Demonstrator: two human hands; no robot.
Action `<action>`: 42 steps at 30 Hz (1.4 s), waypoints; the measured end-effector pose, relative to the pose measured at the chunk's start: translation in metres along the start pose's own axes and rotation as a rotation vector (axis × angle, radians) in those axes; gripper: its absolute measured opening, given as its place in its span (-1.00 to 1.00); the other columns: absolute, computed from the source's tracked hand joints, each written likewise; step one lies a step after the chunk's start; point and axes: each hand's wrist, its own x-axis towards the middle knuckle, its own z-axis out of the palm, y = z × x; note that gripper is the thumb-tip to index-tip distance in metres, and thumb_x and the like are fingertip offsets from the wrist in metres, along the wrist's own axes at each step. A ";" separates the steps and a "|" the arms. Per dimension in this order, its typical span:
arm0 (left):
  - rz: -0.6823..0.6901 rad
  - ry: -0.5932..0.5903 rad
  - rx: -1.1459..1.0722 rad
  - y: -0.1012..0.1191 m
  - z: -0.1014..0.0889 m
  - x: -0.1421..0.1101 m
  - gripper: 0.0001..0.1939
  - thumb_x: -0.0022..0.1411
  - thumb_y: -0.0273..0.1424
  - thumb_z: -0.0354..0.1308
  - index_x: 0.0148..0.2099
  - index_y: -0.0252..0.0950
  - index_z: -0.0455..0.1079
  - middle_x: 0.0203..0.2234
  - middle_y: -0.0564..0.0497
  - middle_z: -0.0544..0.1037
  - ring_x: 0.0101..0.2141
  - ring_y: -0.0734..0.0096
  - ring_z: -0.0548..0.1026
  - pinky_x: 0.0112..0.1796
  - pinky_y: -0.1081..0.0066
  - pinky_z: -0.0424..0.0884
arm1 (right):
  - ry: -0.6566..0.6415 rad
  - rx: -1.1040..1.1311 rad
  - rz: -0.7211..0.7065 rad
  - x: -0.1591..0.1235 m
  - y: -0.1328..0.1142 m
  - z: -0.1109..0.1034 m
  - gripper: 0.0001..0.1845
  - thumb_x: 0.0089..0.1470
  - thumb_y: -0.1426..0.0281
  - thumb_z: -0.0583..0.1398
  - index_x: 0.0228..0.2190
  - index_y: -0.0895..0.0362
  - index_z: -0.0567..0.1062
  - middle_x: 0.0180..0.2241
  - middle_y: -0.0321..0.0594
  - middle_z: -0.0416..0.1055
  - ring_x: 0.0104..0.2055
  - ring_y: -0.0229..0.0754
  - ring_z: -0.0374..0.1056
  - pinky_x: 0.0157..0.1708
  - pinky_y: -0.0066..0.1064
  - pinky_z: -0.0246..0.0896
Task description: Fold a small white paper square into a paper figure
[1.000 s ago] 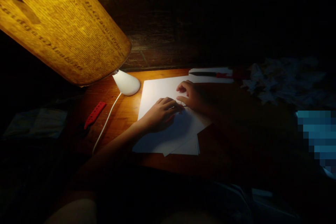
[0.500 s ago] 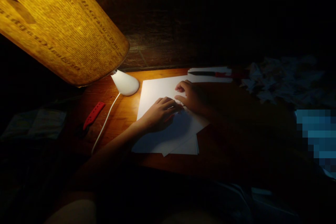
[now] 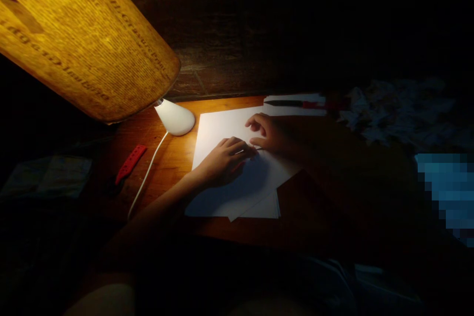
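Observation:
A stack of white paper sheets (image 3: 213, 128) lies on the wooden table, the top one turned at an angle so its corners stick out past the rest. My left hand (image 3: 225, 160) rests on the paper, fingers stretched to the right and bent down onto the sheet. Just beyond its fingertips is my right hand (image 3: 268, 133), its fingers curled and the thumb held apart, with a gap between them. A thin dark line shows between the two hands; whether it is a fold, a shadow or a small object I cannot tell.
A lit lamp with a printed yellow shade (image 3: 92, 44) and white base (image 3: 176, 117) stands left. Its cord (image 3: 148, 173) runs beside a red strap (image 3: 131, 164). Behind lie more papers (image 3: 274, 110) with a black-and-red tool (image 3: 296, 104). Crumpled white pieces (image 3: 392, 108) are piled right.
My right hand has shifted slightly right, its thumb and fingers a little wider apart. The top sheet's right corner has moved a bit to the right. My left hand stays nearly in place.

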 end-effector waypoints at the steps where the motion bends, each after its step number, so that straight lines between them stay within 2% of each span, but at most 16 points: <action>1: -0.001 -0.003 -0.003 0.000 0.000 0.000 -0.53 0.45 -0.57 0.07 0.31 -0.16 0.45 0.05 -0.10 0.61 0.06 0.12 0.46 0.04 0.14 0.44 | -0.004 -0.003 0.000 -0.001 -0.001 0.000 -0.52 -0.14 0.49 0.31 -0.09 0.14 0.49 -0.14 -0.12 0.48 -0.28 -0.14 0.27 -0.27 -0.25 0.21; 10: 0.000 -0.018 0.036 0.002 -0.002 0.000 -0.51 0.44 -0.57 0.07 0.33 -0.18 0.43 0.09 -0.12 0.60 0.10 0.09 0.49 0.07 0.10 0.47 | -0.023 0.025 0.077 0.000 -0.004 -0.001 -0.52 -0.10 0.50 0.31 -0.06 0.14 0.48 -0.15 -0.14 0.50 -0.32 -0.17 0.26 -0.27 -0.26 0.20; 16: 0.098 0.044 0.016 -0.001 0.002 0.001 -0.51 0.41 -0.61 0.02 0.32 -0.26 0.37 0.17 -0.19 0.57 0.17 0.12 0.53 0.20 0.07 0.49 | 0.015 0.042 0.077 0.002 0.003 0.003 -0.49 -0.15 0.53 0.27 -0.07 0.13 0.49 -0.18 -0.20 0.51 -0.34 -0.21 0.21 -0.30 -0.30 0.16; 21: 0.112 0.038 0.018 -0.003 0.004 0.001 -0.51 0.40 -0.63 0.01 0.32 -0.29 0.35 0.20 -0.23 0.55 0.19 0.11 0.55 0.19 0.08 0.54 | 0.028 0.069 0.057 0.003 0.009 0.005 -0.48 -0.17 0.51 0.26 -0.07 0.12 0.50 -0.18 -0.19 0.53 -0.35 -0.21 0.21 -0.33 -0.31 0.14; 27: 0.091 -0.006 0.046 -0.003 0.004 0.002 -0.55 0.43 -0.59 0.01 0.30 -0.28 0.36 0.18 -0.21 0.57 0.15 0.16 0.58 0.14 0.15 0.52 | -0.112 0.179 -0.003 0.003 0.011 -0.012 -0.37 -0.25 0.49 0.28 -0.03 0.10 0.49 -0.10 -0.16 0.54 -0.29 -0.19 0.27 -0.28 -0.29 0.25; 30: 0.078 0.002 0.044 -0.003 0.003 0.003 -0.57 0.45 -0.58 0.00 0.29 -0.26 0.36 0.17 -0.18 0.59 0.11 0.19 0.60 0.11 0.17 0.51 | -0.178 0.148 -0.039 0.001 0.007 -0.021 -0.37 -0.20 0.48 0.31 0.01 0.10 0.49 -0.05 -0.14 0.54 -0.21 -0.14 0.32 -0.19 -0.25 0.31; 35: 0.081 0.017 0.045 -0.001 0.002 0.004 -0.57 0.44 -0.58 0.03 0.29 -0.27 0.36 0.16 -0.17 0.59 0.09 0.17 0.60 0.10 0.17 0.50 | -0.203 0.113 -0.059 0.000 0.005 -0.023 -0.39 -0.13 0.45 0.34 0.04 0.13 0.49 -0.02 -0.08 0.54 -0.19 -0.13 0.34 -0.16 -0.21 0.35; 42: 0.073 0.006 0.019 -0.002 0.003 0.004 -0.45 0.38 -0.60 0.05 0.37 -0.24 0.32 0.16 -0.20 0.54 0.12 0.11 0.54 0.13 0.13 0.48 | -0.186 0.156 -0.083 0.001 0.010 -0.018 -0.41 -0.10 0.45 0.35 0.03 0.11 0.48 -0.01 -0.10 0.53 -0.17 -0.14 0.33 -0.16 -0.24 0.34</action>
